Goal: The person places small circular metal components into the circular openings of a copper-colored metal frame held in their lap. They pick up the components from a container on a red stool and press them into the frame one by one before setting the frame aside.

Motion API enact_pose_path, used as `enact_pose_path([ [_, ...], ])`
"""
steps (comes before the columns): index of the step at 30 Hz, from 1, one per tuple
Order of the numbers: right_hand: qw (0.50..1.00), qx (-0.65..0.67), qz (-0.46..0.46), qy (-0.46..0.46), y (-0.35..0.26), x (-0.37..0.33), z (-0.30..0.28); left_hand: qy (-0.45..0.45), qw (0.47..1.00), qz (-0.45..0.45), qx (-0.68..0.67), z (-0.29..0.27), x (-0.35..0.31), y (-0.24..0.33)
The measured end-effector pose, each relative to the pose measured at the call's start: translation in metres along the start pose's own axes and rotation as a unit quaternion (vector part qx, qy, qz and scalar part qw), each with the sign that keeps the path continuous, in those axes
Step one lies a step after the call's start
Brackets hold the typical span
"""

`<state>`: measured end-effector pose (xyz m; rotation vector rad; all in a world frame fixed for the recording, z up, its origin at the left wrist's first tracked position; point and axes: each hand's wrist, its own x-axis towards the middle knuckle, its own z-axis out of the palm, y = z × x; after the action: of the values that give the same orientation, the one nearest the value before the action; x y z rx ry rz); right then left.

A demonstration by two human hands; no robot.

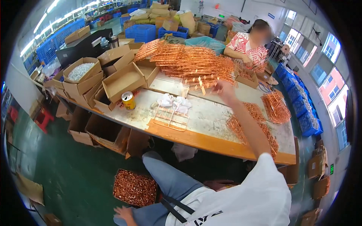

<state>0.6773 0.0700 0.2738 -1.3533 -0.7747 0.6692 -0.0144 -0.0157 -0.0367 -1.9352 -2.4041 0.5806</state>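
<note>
Copper-coloured wire racks (192, 62), near to far: left hand (125, 214) at 7 o'clock, splayed, gripping nothing visible, beside boxed copper-coloured metal rings (135, 187), probably floor-parked for reach. Right hand (226, 91) at 2, blurred, can't tell grip. Racks pile at 12, likely stacked to save space.

Right fingers (219, 86) blurred near copper-coloured racks (192, 56), their grip unclear, and left forearm (131, 222) cut off below.

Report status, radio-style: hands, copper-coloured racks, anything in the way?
Right hand at near edge of copper-coloured rack pile, grip blurred. Left hand low, near boxed copper-coloured pieces. Nothing evident blocking right hand; white cloth lies left.
</note>
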Motion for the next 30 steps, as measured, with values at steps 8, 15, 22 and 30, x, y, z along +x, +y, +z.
enact_pose_path([
  [8,0.972,-0.159,0.094,0.144,-0.045,0.172,-0.031,-0.223,0.971,0.072,-0.04,-0.052,-0.018,0.001],
  [15,0.713,-0.598,-0.341,0.131,-0.006,0.142,-0.03,-0.232,0.966,0.076,-0.084,-0.025,-0.025,-0.024],
  [22,0.657,-0.719,-0.223,0.042,0.02,0.131,-0.034,-0.244,0.969,0.01,-0.035,-0.085,-0.059,-0.017],
  [30,0.571,-0.615,-0.538,-0.073,-0.003,0.061,0.104,-0.251,0.962,-0.056,-0.088,0.045,-0.038,-0.087],
])
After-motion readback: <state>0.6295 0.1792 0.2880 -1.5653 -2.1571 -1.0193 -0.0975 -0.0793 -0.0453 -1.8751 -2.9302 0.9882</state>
